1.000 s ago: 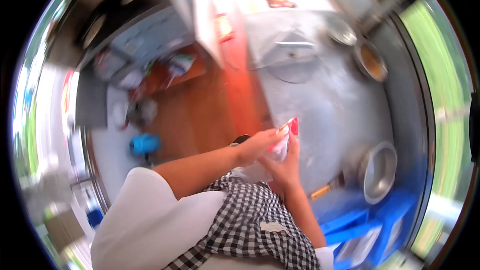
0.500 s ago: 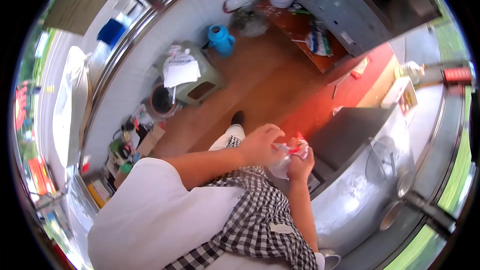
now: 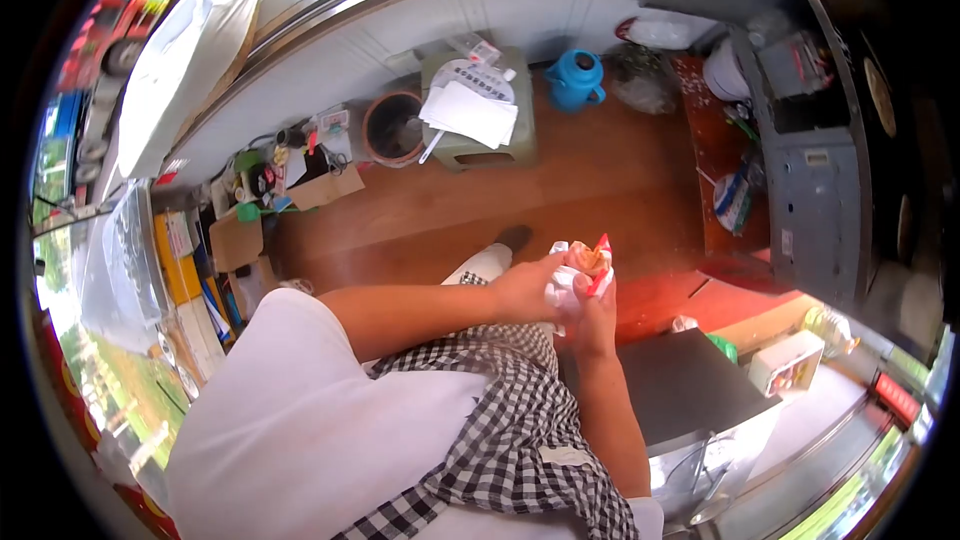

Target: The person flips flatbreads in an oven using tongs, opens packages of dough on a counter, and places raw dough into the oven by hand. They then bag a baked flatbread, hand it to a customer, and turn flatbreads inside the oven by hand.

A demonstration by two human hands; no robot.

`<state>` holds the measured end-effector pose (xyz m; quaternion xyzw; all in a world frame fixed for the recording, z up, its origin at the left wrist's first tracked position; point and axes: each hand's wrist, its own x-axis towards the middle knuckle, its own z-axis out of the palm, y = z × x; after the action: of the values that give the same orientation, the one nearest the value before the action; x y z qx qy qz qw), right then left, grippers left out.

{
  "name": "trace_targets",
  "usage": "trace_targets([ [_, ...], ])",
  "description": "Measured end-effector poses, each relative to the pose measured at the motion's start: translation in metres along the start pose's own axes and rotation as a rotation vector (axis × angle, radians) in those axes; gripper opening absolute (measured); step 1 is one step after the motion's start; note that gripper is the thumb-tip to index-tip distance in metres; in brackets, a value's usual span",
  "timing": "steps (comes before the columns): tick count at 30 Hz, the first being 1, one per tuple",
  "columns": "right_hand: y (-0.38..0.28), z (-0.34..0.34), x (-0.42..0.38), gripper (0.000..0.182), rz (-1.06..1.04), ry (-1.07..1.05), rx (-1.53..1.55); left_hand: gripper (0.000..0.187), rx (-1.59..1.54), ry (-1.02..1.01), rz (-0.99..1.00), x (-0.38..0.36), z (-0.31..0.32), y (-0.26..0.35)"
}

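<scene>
A crumpled red-and-white plastic packet (image 3: pixel 599 262) is held up in front of my checked apron, with something orange-brown showing at its top. My left hand (image 3: pixel 535 290) closes on its left side, around whitish crumpled film. From below and the right, my right hand (image 3: pixel 596 315) grips the same packet, thumb pressed against it. My fingers partly cover the contents, so their kind is hard to make out. Below my hands is the black-and-white checked apron (image 3: pixel 530 410).
A green stool (image 3: pixel 520 145) bears papers, beside a brown bin (image 3: pixel 393 128) and a blue jug (image 3: pixel 576 80). Boxes and clutter (image 3: pixel 290 175) line the left wall. To my right are a dark-topped metal counter (image 3: pixel 690 385), a white box (image 3: pixel 788 360) and a grey metal cabinet (image 3: pixel 820 205).
My view has turned right, so the stool and jug now appear further right. My left hand has come onto the packet, and the packet's top now faces up more openly.
</scene>
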<state>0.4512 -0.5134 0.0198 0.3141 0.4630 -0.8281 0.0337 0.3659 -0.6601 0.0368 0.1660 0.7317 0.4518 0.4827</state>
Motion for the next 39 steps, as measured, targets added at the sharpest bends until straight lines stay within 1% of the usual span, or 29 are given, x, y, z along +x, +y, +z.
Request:
trace_targets([
  [2, -0.013, 0.015, 0.008, 0.056, 0.08, -0.165, 0.002, 0.082, -0.056, 0.135, -0.006, -0.001, -0.013, -0.01],
  [3, -0.023, 0.024, 0.012, 0.06, 0.161, -0.255, 0.004, 0.048, 0.023, 0.339, 0.148, -0.002, -0.015, -0.02],
  [4, -0.022, 0.032, 0.016, 0.061, 0.206, -0.275, 0.015, 0.04, -0.022, 0.397, 0.126, -0.005, -0.021, -0.03],
  [6, -0.012, 0.041, 0.03, 0.066, 0.216, -0.399, -0.167, 0.026, -0.111, 0.524, 0.086, -0.015, -0.038, -0.052],
  [7, -0.002, 0.048, 0.038, 0.072, 0.206, -0.487, -0.199, 0.022, -0.168, 0.589, 0.071, -0.019, -0.049, -0.069],
  [8, 0.016, 0.046, 0.044, 0.074, 0.29, -0.538, -0.213, 0.02, -0.226, 0.645, 0.053, -0.025, -0.057, -0.089],
  [10, 0.014, 0.075, 0.044, 0.07, 0.34, -0.542, -0.325, 0.017, -0.347, 0.763, -0.026, -0.047, -0.069, -0.113],
  [11, 0.019, 0.085, 0.046, 0.067, 0.315, -0.599, -0.359, 0.017, -0.399, 0.832, -0.074, -0.057, -0.082, -0.123],
  [12, 0.031, 0.089, 0.052, 0.065, 0.347, -0.661, -0.392, 0.017, -0.339, 0.959, -0.046, -0.062, -0.092, -0.157],
  [13, 0.041, 0.095, 0.053, 0.062, 0.358, -0.656, -0.401, 0.017, -0.313, 1.05, -0.146, -0.074, -0.111, -0.159],
  [14, 0.049, 0.102, 0.056, 0.06, 0.365, -0.65, -0.41, 0.016, -0.301, 1.146, -0.211, -0.081, -0.129, -0.176],
  [15, 0.053, 0.106, 0.062, 0.059, 0.432, -0.62, -0.428, 0.017, -0.266, 1.221, -0.283, -0.086, -0.147, -0.207],
  [16, 0.058, 0.106, 0.067, 0.058, 0.501, -0.588, -0.445, 0.017, -0.092, 1.281, -0.371, -0.092, -0.166, -0.213],
  [17, 0.064, 0.108, 0.073, 0.057, 0.571, -0.551, -0.46, 0.021, 0.0, 1.268, -0.491, -0.097, -0.186, -0.219],
  [20, 0.088, 0.108, 0.096, 0.045, 0.57, -0.347, -0.551, 0.026, 0.12, 1.271, -0.68, -0.078, -0.248, -0.265],
  [21, 0.097, 0.111, 0.107, 0.042, 0.576, -0.262, -0.544, 0.031, 0.046, 1.166, -0.779, -0.065, -0.272, -0.28],
  [24, 0.139, 0.109, 0.132, 0.033, 0.602, -0.047, -0.54, 0.034, 0.162, 1.082, -0.804, -0.009, -0.324, -0.375],
  [25, 0.161, 0.105, 0.139, 0.03, 0.613, 0.006, -0.549, 0.036, 0.152, 0.993, -0.898, 0.012, -0.344, -0.389],
  [26, 0.182, 0.101, 0.146, 0.027, 0.617, 0.061, -0.553, 0.035, 0.165, 1.016, -0.87, 0.032, -0.364, -0.404],
  [28, 0.222, 0.09, 0.146, 0.017, 0.623, 0.098, -0.548, 0.036, 0.186, 1.05, -0.804, 0.073, -0.39, -0.434],
  [29, 0.234, 0.089, 0.146, 0.017, 0.677, 0.088, -0.519, 0.035, 0.237, 1.051, -0.783, 0.092, -0.402, -0.442],
  [31, 0.25, 0.1, 0.146, 0.016, 0.769, 0.152, -0.513, 0.037, 0.282, 1.055, -0.752, 0.127, -0.423, -0.454],
  [32, 0.257, 0.102, 0.147, 0.016, 0.815, 0.173, -0.502, 0.037, 0.287, 1.027, -0.789, 0.142, -0.429, -0.466],
  [34, 0.269, 0.1, 0.151, 0.016, 0.828, 0.166, -0.48, 0.038, 0.301, 0.976, -0.845, 0.178, -0.442, -0.49],
  [35, 0.276, 0.101, 0.154, 0.014, 0.864, 0.258, -0.506, 0.039, 0.269, 0.928, -0.871, 0.191, -0.446, -0.499],
  [38, 0.296, 0.087, 0.159, 0.015, 0.858, 0.235, -0.593, 0.039, 0.348, 0.865, -0.846, 0.22, -0.445, -0.53],
  [39, 0.299, 0.083, 0.161, 0.019, 0.903, 0.237, -0.549, 0.048, 0.374, 0.807, -0.825, 0.228, -0.442, -0.539],
])
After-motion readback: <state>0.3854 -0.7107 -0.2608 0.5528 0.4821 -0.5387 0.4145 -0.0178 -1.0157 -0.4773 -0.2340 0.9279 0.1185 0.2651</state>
